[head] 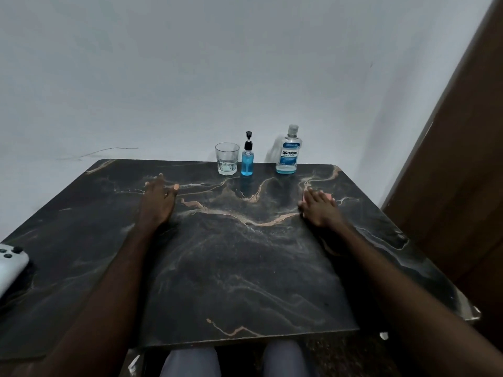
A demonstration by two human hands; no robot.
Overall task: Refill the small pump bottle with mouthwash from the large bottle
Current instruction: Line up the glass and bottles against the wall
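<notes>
A small pump bottle (247,161) with a black pump and blue liquid stands upright at the far edge of the dark marble table (245,254). To its right stands the large Listerine mouthwash bottle (288,152), capped, with only a little blue liquid at the bottom. My left hand (158,198) rests flat on the table, well left of the bottles, fingers apart, holding nothing. My right hand (318,206) lies flat below and right of the large bottle, also holding nothing.
A clear drinking glass (226,158) stands just left of the pump bottle. A white controller (11,263) lies at the table's left edge. A white wall rises behind the table and a brown wooden panel (462,159) stands at the right.
</notes>
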